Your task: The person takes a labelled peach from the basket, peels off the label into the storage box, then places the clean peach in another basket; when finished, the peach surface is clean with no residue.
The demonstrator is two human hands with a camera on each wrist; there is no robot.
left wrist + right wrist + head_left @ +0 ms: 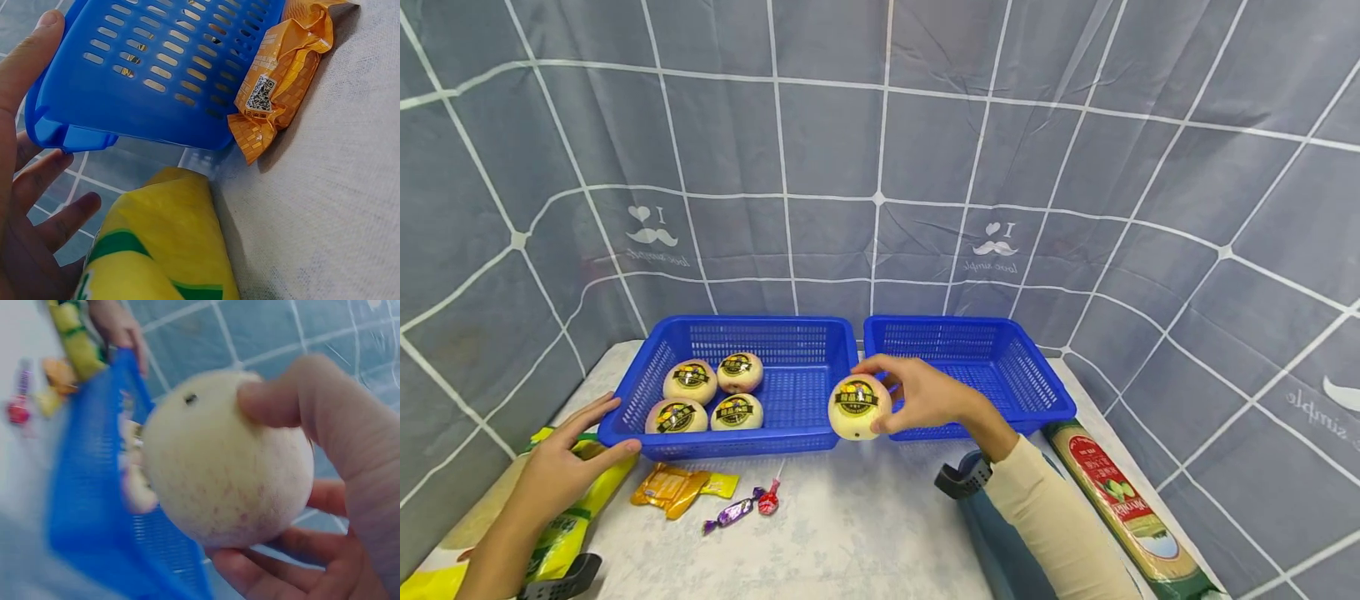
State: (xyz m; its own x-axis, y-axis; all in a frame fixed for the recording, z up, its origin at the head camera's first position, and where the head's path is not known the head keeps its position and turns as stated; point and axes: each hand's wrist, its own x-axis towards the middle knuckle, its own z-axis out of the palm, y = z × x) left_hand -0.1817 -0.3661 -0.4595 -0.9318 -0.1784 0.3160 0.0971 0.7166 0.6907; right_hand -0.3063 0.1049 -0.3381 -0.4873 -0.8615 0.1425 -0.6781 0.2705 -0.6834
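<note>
R hand (925, 398) grips apple (859, 407) at fingertips, L hand (568, 462) flat-fingered on left basket (647, 375) at 9 o'clock; grip looks shallow, prob. could slip.

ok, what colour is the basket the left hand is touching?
Blue: the perforated plastic basket at the left hand shows best in the head view.

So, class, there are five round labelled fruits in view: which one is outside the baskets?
The fruit gripped in the right hand, held in front of the gap between the two baskets. The other four sit together inside the left blue basket.
</note>
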